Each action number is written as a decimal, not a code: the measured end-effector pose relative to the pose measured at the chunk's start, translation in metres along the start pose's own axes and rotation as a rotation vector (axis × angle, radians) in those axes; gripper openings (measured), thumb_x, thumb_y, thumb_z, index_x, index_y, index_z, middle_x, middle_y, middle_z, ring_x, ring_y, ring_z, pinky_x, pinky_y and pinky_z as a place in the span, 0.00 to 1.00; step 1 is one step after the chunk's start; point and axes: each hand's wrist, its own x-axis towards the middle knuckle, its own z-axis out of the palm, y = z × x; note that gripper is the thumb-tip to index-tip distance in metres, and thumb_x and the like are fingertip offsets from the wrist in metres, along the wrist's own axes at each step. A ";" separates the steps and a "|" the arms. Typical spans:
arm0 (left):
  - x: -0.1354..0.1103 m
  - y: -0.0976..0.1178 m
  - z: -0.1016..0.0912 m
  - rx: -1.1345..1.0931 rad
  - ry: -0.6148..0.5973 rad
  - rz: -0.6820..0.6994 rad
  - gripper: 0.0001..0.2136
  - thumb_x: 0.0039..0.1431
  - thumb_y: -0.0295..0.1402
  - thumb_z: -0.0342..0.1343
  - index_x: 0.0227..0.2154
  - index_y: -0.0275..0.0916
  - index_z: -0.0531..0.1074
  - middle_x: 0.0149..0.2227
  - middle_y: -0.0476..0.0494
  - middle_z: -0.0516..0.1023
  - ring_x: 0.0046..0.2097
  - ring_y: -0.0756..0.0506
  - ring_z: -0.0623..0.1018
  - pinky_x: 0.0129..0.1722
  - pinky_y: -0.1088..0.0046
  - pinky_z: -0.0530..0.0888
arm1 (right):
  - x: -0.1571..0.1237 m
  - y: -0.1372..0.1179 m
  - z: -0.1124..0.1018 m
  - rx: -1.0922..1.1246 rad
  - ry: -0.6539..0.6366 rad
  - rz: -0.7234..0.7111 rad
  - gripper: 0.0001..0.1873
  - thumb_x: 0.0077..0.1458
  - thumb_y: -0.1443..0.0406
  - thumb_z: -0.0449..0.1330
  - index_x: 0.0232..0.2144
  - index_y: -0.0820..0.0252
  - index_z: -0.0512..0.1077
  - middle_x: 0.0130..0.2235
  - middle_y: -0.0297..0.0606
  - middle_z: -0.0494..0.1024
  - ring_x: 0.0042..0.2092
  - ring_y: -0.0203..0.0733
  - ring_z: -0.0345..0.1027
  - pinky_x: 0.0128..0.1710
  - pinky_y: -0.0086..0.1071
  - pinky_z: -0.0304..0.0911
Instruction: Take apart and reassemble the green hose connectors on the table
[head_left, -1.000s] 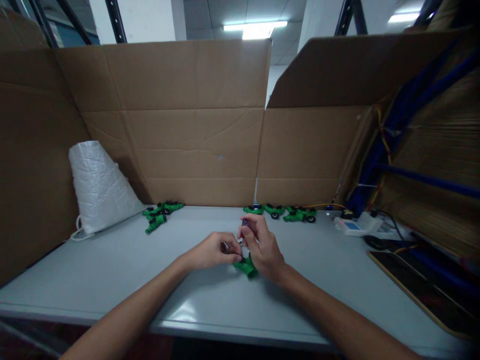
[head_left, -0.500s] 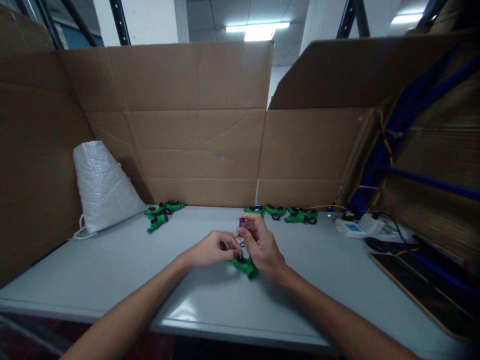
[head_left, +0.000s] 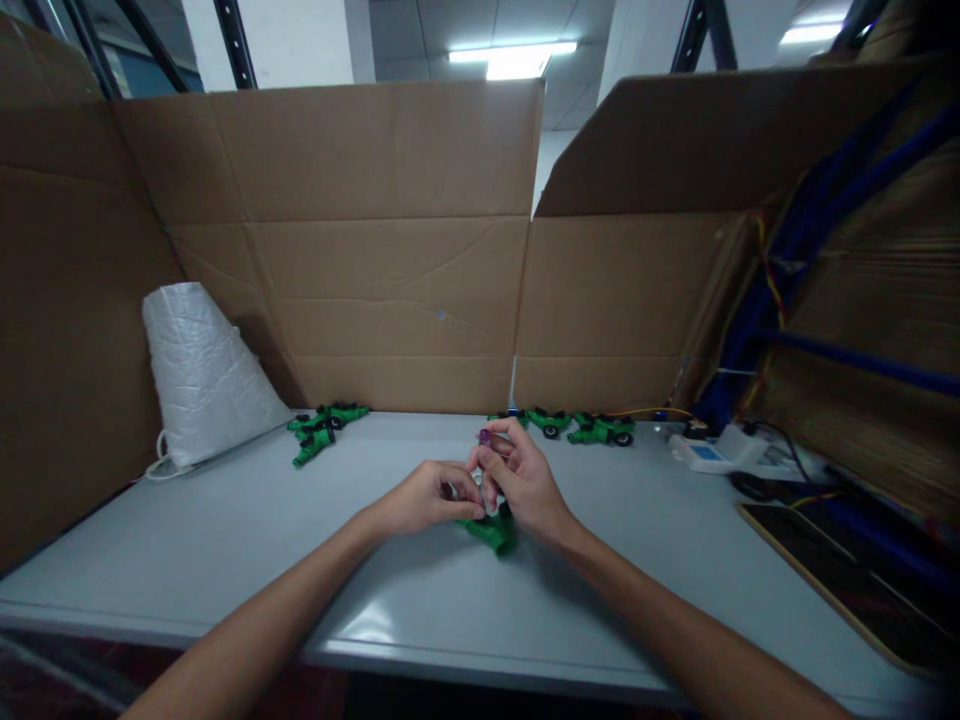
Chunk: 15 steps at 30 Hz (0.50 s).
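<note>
Over the middle of the table, my right hand (head_left: 525, 487) is closed around a small screwdriver (head_left: 484, 437) held upright, its purple handle poking out above the fingers. Its thin shaft points down at a green toy vehicle (head_left: 498, 538) with black parts, lying on the tabletop. My left hand (head_left: 431, 497) is pinched at the toy's far left end, close to the screwdriver's tip, and steadies the toy. Both hands' fingers hide the tip and much of the toy's top.
Several similar green toys with black wheels lie at the back left (head_left: 319, 430) and back right (head_left: 600, 430). A white wrapped bundle (head_left: 206, 375) leans at left. Cardboard walls (head_left: 390, 290) enclose the table. A power strip (head_left: 709, 455) and a dark board (head_left: 832, 580) sit at right.
My right hand's fingers have shifted around the screwdriver, with lower fingers now down by the shaft and the handle sitting slightly lower. My left hand and the toy stay nearly in place.
</note>
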 end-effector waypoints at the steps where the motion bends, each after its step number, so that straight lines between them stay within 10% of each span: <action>1: 0.000 0.000 0.000 0.006 0.005 -0.003 0.17 0.60 0.45 0.68 0.37 0.33 0.84 0.37 0.40 0.83 0.38 0.46 0.78 0.40 0.73 0.72 | 0.000 -0.001 0.000 0.008 -0.011 0.011 0.22 0.64 0.46 0.62 0.46 0.54 0.67 0.34 0.30 0.77 0.19 0.29 0.65 0.17 0.24 0.62; 15: 0.000 -0.002 0.000 -0.008 -0.011 -0.002 0.16 0.59 0.44 0.69 0.38 0.33 0.84 0.39 0.38 0.85 0.40 0.45 0.80 0.41 0.72 0.73 | 0.003 0.004 -0.003 0.162 -0.036 0.138 0.22 0.57 0.49 0.70 0.39 0.56 0.69 0.35 0.33 0.80 0.18 0.27 0.62 0.16 0.22 0.59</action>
